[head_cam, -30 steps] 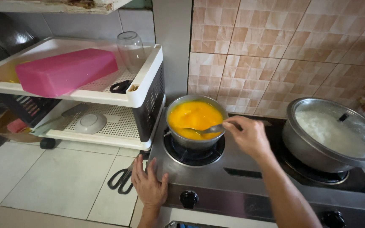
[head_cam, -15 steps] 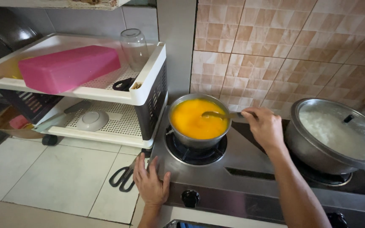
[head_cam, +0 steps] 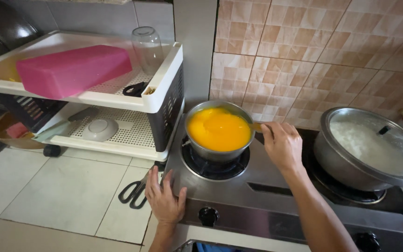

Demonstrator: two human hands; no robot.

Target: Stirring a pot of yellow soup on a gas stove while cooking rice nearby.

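Since a moment ago the right hand [head_cam: 283, 147] has drawn back beside the pot [head_cam: 218, 130], fingers closed on the spoon [head_cam: 256, 126]; left hand [head_cam: 165, 199], open, rests flat on the stove [head_cam: 239, 205] below the pot; a jolt could slop hot yellow liquid.

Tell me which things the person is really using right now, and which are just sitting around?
In use:
- right hand holding a spoon handle
- small pot of orange liquid
- stove, left hand resting on its edge

Sitting around:
- covered pot of rice
- scissors
- pink box
- upturned glass
- white bowl
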